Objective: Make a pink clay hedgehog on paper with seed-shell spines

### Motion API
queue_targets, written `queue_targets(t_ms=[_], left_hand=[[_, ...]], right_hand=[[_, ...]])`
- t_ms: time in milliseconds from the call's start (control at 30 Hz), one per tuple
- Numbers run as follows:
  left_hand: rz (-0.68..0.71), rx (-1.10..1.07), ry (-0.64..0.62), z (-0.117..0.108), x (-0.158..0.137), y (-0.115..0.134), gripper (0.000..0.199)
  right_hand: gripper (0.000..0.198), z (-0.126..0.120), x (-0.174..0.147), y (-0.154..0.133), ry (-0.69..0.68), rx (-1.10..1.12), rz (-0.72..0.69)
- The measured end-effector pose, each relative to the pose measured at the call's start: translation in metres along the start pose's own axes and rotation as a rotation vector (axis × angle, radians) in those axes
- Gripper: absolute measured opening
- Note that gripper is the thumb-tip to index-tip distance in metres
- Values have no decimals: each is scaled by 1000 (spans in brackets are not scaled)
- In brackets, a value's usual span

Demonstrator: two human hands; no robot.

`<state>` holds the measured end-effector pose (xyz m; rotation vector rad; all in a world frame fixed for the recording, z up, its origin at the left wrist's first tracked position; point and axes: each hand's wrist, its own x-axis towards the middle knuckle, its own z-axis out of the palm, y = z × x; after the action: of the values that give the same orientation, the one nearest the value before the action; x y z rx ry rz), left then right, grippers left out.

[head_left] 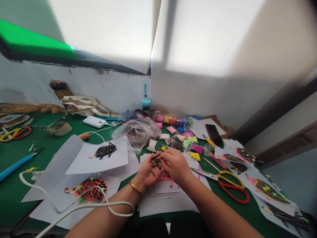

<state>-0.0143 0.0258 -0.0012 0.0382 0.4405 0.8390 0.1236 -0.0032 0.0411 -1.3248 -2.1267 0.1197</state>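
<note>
Many small, dark, striped seeds (156, 162) lie heaped in the palm of the left hand (148, 174), over a stack of white paper (151, 206). They look like sunflower seeds, so each should be very light, stiff and dry, slightly slick, with a shell that could crack under a hard squeeze; the flat sides near mid-length seem the best place for fingertips. That palm faces up, open as a shallow cup, fingers a little curled (one seed sits apart from the heap). The right hand (177, 165) bends over it, thumb and fingers drawn close at the heap; I cannot tell whether a seed is between them. Beneath, a partly covered pink shape (165, 177) shows on the paper. Beyond the hands rests a clear plastic bag (146, 127) with more seeds; scissors (218, 178) lie to the right.
</note>
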Motion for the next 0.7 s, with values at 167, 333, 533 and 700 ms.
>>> queue_targets(t_ms=[167, 333, 533, 700], left_hand=[[97, -36, 91, -3, 5, 3, 24], [105, -41, 126, -7, 8, 4, 22], [111, -41, 126, -8, 10, 5, 22], [104, -40, 124, -6, 9, 5, 23]], right_hand=[[29, -14, -40, 24, -37, 175, 143], [16, -3, -79, 35, -72, 256, 363], [10, 4, -85, 26, -76, 274, 333], [10, 4, -79, 20, 3, 147, 256]])
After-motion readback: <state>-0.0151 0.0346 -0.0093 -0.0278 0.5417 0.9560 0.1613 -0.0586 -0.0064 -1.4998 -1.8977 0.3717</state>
